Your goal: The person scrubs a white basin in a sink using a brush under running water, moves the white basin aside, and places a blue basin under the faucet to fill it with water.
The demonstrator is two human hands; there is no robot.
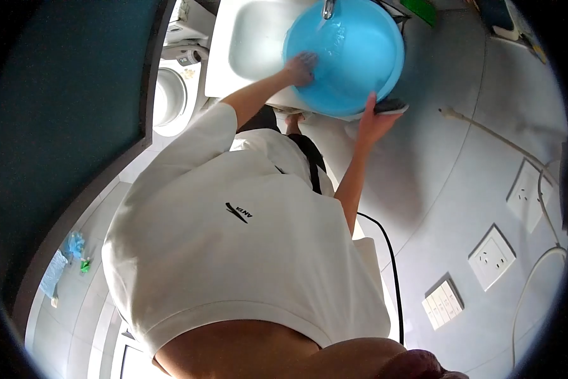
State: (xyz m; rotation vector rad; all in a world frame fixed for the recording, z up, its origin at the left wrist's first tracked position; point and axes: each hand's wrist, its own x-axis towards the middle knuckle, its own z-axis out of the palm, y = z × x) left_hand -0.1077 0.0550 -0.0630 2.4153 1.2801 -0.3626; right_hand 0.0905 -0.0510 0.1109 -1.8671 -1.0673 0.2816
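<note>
A round blue basin (359, 63) stands in the sink area under a metal tap (328, 9), with clear water at its bottom. My left hand (301, 68) is at the basin's left rim, its fingers curled and blurred over the inner side; whatever they hold is hidden. At the lower right rim is my right hand (377, 120), its thumb raised near the rim. It is closed on a dark object (391, 106) with a pale edge, too small to identify.
Left of the basin is a white sink (255, 41), with a white washing machine (173, 98) beyond it. Sockets (491, 257), a switch panel (443, 305) and a pale cable (505, 140) are on the right wall. A black cable (392, 259) hangs beside my body.
</note>
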